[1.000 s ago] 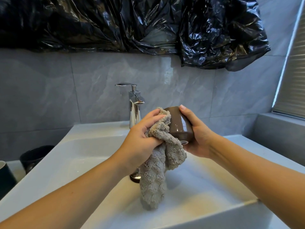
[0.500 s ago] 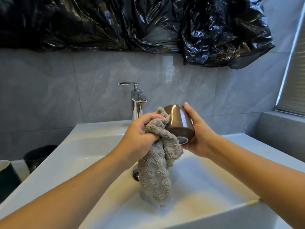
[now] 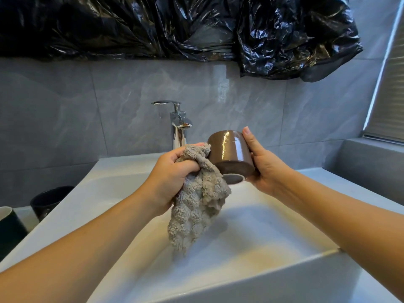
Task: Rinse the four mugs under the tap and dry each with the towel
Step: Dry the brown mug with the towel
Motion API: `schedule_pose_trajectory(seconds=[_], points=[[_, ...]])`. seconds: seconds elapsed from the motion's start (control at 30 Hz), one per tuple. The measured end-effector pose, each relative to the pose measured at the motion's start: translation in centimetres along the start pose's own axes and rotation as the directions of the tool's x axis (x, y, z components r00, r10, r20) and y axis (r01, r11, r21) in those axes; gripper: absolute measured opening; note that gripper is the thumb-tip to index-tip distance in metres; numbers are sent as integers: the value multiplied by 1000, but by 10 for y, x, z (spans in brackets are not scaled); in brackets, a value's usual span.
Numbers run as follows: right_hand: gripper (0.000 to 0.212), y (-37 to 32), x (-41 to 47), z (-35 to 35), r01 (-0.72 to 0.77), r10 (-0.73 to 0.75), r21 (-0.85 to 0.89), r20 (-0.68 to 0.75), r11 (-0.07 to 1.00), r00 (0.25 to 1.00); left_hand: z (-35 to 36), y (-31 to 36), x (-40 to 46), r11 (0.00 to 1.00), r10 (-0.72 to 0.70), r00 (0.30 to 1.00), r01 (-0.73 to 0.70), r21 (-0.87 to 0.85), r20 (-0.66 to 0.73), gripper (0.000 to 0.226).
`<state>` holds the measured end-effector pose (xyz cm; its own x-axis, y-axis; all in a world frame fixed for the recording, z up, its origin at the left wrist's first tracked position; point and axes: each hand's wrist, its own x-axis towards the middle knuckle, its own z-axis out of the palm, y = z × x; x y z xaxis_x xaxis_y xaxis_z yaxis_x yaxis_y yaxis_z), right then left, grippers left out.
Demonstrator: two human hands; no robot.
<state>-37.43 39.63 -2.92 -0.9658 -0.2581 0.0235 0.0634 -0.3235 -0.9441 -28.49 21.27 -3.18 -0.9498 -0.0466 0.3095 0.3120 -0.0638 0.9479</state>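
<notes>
Brown mug [image 3: 229,153]: glossy glazed cylinder, tilted with its unglazed-ringed base toward the camera, held above the white basin [image 3: 273,232]. Right hand [image 3: 265,169]: fingers wrapped round the mug's far side, thumb along its wall. Towel [image 3: 196,206]: grey, shaggy pile, bunched; left hand [image 3: 172,176] clenches it, its top touching the mug's rim end. Chrome tap [image 3: 179,127] behind. Two dark mugs [image 3: 49,201] at left. No legible writing.

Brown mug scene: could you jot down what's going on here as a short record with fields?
brown mug: tipped on its side above the sink, base toward the camera
right hand: holds the mug
left hand: grips the towel against the mug's rim
tap: no water visible
other mugs: two dark mugs at left
</notes>
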Motion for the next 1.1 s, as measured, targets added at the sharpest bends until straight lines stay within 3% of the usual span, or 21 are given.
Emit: schedule_pose_trajectory(seconds=[0.17,0.27,0.33,0.4,0.47,0.6,0.67,0.73,0.8,0.87,0.93,1.1], points=[[93,1,0,2,23,-23,-51,-9,998,1000,5,-2,3,999,16,995,-21,-47,-95,44],[87,0,-2,4,27,-28,-36,-36,999,999,10,1,-4,976,173,983,-162,146,-67,50],[80,-1,-3,1,43,-42,8,-80,999,996,16,-1,-11,902,296,954,-297,313,53,56],[71,-1,-3,-3,35,-34,11,-111,999,993,18,-4,-12,839,326,936,-352,415,134,59],[68,-2,-3,-6,6,-8,-19,-100,1000,995,14,-4,-9,834,309,941,-338,437,137,61],[71,-1,-5,-2,-13,7,-130,-41,991,999,12,1,-1,943,168,986,-161,292,2,55],[65,1,-4,1,-15,11,-149,-30,989,999,13,-1,0,940,139,990,-126,317,-18,52],[61,2,0,1,-14,8,-92,-63,996,998,16,-5,-3,874,229,973,-222,432,37,51],[54,3,6,-1,-10,8,-19,-111,1000,994,21,-11,-7,726,338,923,-379,574,182,54],[41,1,9,-4,-14,15,8,-152,1000,988,21,-16,-7,544,364,878,-472,694,312,61],[40,3,11,-4,-45,45,5,-167,999,985,19,-15,-6,463,346,868,-488,740,356,65],[38,5,9,10,-210,192,-83,-184,974,964,11,-5,-5,637,219,924,-379,671,314,55]])
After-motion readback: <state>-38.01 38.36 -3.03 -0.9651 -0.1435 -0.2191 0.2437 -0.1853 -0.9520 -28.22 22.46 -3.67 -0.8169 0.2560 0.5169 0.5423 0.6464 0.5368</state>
